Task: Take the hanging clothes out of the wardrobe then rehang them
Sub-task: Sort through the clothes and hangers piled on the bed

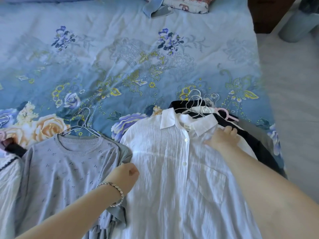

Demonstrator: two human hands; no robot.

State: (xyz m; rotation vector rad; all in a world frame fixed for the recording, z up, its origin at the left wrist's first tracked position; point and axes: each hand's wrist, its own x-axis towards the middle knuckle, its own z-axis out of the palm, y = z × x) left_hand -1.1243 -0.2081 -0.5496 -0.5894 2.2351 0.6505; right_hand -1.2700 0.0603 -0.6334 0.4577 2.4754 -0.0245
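Head view: the clothes lie in piles on the floral bedspread point(131, 54), off the wardrobe rail, which is out of sight. The left hand point(125, 176) is curled into a loose fist at the left edge of the white shirt point(165, 169); whether its grip pinches the fabric I cannot tell. The right hand point(222, 138) lies flat with fingers spread, its grip released, beside the shirt's collar.

The step looks like freeing the top shirt from the stack. It would go best lifted by its hanger hook, with the dark garment point(255, 145) beneath left behind.

Count: one white shirt, one grey-blue knit top point(65, 163) on a wire hanger point(81, 125), about four wire hooks point(198, 102) bunched together, and one pink hanger point(224, 113).
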